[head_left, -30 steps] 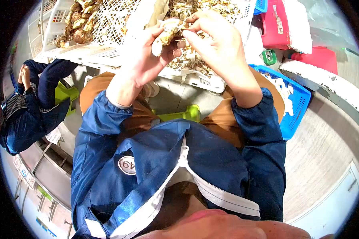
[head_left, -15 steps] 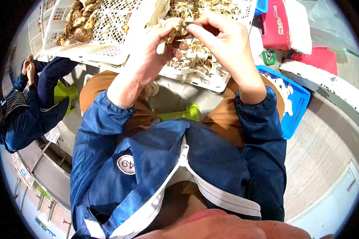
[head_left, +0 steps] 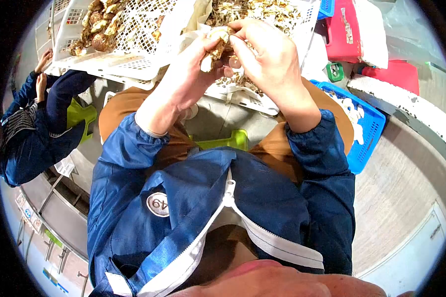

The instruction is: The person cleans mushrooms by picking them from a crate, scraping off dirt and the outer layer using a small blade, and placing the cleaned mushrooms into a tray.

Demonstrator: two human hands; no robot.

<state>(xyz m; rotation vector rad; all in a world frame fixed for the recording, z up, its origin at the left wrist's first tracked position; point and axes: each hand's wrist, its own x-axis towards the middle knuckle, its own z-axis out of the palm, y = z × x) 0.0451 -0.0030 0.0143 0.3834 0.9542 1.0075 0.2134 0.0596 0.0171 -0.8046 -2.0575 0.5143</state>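
A lumpy brown-and-cream mushroom (head_left: 214, 55) is held up over the near edge of a white basket. My left hand (head_left: 190, 69) is closed around it from the left, with fingertips beneath. My right hand (head_left: 268, 53) meets its upper right side, thumb and forefinger bent together in a pinch. What lies between those right fingertips is hidden. Below and behind both hands, brown and pale trimmings (head_left: 277, 12) cover the floor of the white basket (head_left: 250, 101).
Left of it, another white basket (head_left: 141, 32) holds several brown mushrooms (head_left: 101, 29). A blue basket (head_left: 374, 133) with white pieces (head_left: 354, 116) stands at right, near a red container (head_left: 341, 34). A co-worker (head_left: 39, 123) sits at far left.
Both hands have come slightly nearer my body. My right hand has shifted left and its fingers sit closer against the mushroom. The co-worker's hands have moved apart.
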